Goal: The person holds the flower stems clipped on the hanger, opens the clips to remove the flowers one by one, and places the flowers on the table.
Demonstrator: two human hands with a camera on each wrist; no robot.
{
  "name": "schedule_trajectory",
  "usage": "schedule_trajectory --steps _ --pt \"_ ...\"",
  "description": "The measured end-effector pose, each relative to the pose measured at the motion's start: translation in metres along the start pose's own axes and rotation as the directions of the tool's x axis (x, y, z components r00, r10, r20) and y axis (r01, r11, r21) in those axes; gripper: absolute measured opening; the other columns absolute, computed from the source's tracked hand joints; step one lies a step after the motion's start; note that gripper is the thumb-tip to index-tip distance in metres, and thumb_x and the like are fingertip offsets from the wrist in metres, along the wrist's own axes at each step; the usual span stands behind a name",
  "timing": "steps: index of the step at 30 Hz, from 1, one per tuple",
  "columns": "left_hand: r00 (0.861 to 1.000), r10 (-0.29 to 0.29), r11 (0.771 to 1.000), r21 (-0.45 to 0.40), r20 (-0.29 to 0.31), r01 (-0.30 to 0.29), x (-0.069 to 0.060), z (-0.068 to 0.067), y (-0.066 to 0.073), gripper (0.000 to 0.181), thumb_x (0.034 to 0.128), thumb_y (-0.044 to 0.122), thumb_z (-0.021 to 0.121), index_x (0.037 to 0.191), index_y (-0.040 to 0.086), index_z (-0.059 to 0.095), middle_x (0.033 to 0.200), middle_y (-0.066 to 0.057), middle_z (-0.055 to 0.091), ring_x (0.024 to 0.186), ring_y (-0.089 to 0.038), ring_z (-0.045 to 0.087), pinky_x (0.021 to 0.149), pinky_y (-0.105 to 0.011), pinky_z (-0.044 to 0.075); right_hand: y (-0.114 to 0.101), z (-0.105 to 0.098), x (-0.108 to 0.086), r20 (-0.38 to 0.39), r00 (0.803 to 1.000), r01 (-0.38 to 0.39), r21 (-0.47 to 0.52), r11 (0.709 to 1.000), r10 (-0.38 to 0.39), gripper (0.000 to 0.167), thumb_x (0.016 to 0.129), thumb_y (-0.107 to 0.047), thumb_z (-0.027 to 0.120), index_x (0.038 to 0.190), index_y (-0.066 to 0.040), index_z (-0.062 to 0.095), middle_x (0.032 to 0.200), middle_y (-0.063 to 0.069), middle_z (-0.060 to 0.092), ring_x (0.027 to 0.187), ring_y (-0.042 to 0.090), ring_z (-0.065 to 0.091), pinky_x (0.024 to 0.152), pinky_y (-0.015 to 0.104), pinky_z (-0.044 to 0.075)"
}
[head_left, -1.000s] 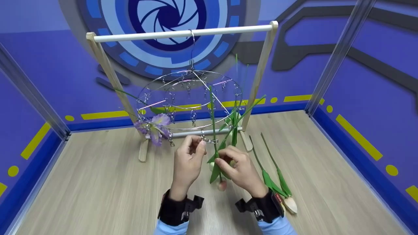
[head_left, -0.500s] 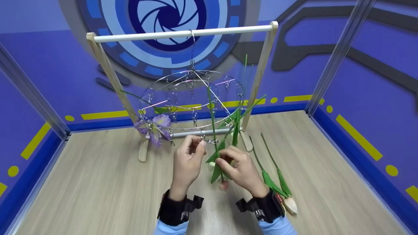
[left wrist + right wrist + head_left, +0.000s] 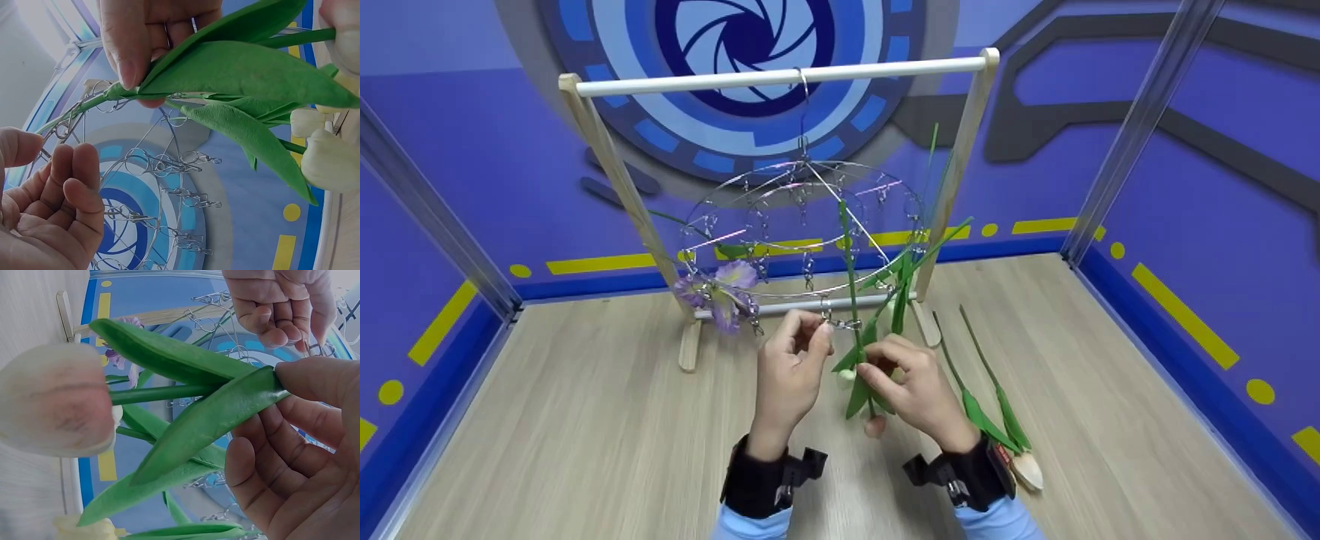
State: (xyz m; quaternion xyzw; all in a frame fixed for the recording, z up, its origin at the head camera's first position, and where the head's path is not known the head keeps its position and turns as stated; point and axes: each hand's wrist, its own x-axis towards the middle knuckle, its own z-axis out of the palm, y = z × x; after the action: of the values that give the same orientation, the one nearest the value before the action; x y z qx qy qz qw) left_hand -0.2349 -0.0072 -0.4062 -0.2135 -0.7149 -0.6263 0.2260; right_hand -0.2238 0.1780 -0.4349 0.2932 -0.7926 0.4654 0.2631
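In the head view my left hand [image 3: 791,379] pinches a small metal clip [image 3: 849,325] at the near edge of a round wire hanger [image 3: 802,295]. My right hand [image 3: 913,386] pinches the green stem of an artificial tulip [image 3: 62,402] between thumb and fingers, at the base of its leaves. The tulip points bloom-down, its stem rising past the clip in front of the ring. Whether the clip's jaws grip the stem, I cannot tell. White tulips [image 3: 332,160] hang behind it at the right. A purple flower [image 3: 729,296] hangs at the ring's left.
A wooden stand [image 3: 962,161] carries the hanger from its white top bar [image 3: 885,73]. Two loose tulips [image 3: 1001,420] lie on the table [image 3: 607,420] to the right of my right hand. Purple printed panels [image 3: 1222,247] enclose the back and sides.
The hanger has swung slightly rightward, carrying the purple flower and the stems at the right with it. Both hands stay almost still, with the tulip's lower end shifting a little right.
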Motion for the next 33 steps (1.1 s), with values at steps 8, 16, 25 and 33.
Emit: schedule_trajectory --steps 8,16,25,33 --pt "1.000 -0.001 1.000 0.000 0.001 0.001 0.0004 -0.0009 0.0021 0.006 0.1001 0.006 0.062 0.095 0.002 0.065 0.076 -0.005 0.064 0.066 -0.018 0.061 0.061 -0.023 0.046 -0.0005 -0.0021 -0.0005 0.007 1.000 -0.027 0.006 1.000 0.027 0.007 0.092 -0.001 0.075 0.096 -0.006 0.075 0.083 -0.001 0.066 0.068 0.010 0.057 0.058 0.028 0.051" --pt "1.000 0.026 1.000 0.005 -0.003 -0.026 0.0001 -0.0012 0.0007 0.006 0.0998 0.005 0.063 0.094 0.003 0.064 0.075 -0.005 0.065 0.065 -0.016 0.061 0.061 -0.023 0.047 0.0000 -0.0035 -0.0007 0.012 0.999 -0.032 -0.002 0.999 0.032 0.007 0.092 -0.002 0.075 0.097 -0.007 0.075 0.084 -0.002 0.067 0.069 0.010 0.058 0.059 0.027 0.051" --pt "0.999 0.040 0.999 -0.007 0.001 -0.040 0.0002 -0.0019 -0.0006 0.007 0.1003 0.004 0.063 0.094 0.002 0.064 0.076 -0.006 0.065 0.067 -0.021 0.063 0.064 -0.025 0.050 -0.0002 -0.0063 -0.0005 0.025 0.999 -0.047 -0.030 0.998 0.048 0.006 0.092 -0.003 0.076 0.095 -0.007 0.074 0.084 -0.002 0.066 0.069 0.008 0.058 0.058 0.031 0.052" --pt "0.999 0.034 0.999 0.005 -0.011 -0.034 0.0005 -0.0021 0.0000 0.008 0.1003 0.004 0.063 0.093 0.002 0.064 0.076 -0.005 0.065 0.067 -0.016 0.062 0.063 -0.025 0.049 -0.0004 -0.0080 -0.0009 0.017 0.999 -0.046 -0.045 0.998 0.047 0.007 0.091 -0.003 0.077 0.097 -0.007 0.076 0.085 -0.002 0.068 0.070 0.008 0.059 0.058 0.032 0.052"
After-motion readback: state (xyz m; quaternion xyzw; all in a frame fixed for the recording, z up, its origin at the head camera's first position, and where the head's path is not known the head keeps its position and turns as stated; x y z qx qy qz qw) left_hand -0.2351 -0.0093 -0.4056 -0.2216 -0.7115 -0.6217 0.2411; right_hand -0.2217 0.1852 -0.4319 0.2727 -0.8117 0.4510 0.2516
